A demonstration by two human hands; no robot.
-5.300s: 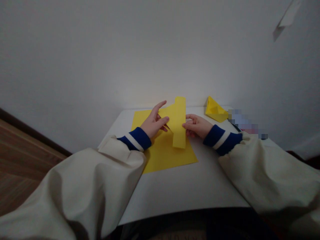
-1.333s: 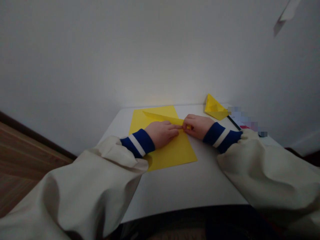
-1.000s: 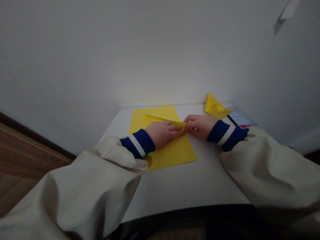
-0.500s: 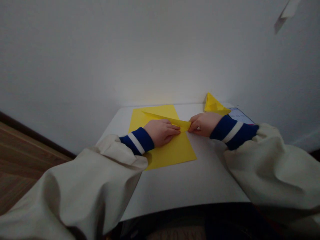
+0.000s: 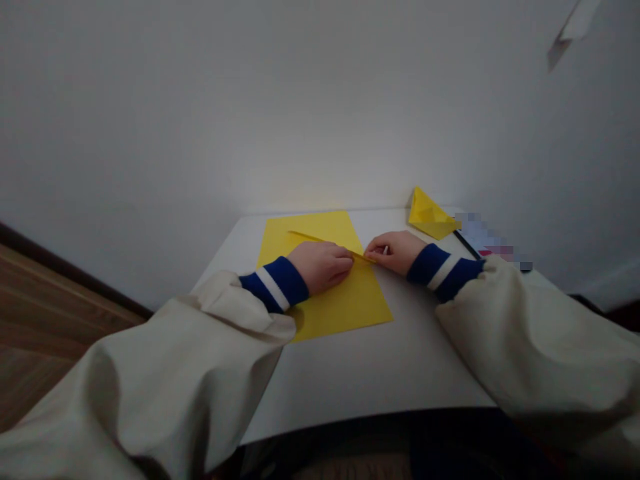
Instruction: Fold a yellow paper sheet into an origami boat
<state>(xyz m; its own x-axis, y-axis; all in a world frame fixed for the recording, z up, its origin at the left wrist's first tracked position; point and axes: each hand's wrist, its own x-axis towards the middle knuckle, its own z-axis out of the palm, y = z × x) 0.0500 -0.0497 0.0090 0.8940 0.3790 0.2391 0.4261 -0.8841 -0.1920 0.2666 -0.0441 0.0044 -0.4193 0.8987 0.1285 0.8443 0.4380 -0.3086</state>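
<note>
A folded piece of yellow paper lies slantwise over a larger yellow sheet and shows as a narrow strip. My left hand rests on the sheet, its curled fingers closed on the folded paper near its middle. My right hand pinches the strip's right end between thumb and fingertips, just past the sheet's right edge. Part of the folded paper is hidden behind my left fingers.
Behind my right hand stands a folded yellow paper boat. A phone, partly blurred out, lies beside it at the right. The white table meets a pale wall at the back.
My right hand has moved a little left and toward me, bringing the paper's right end down. The raised flap now looks much narrower. My left hand has barely shifted.
</note>
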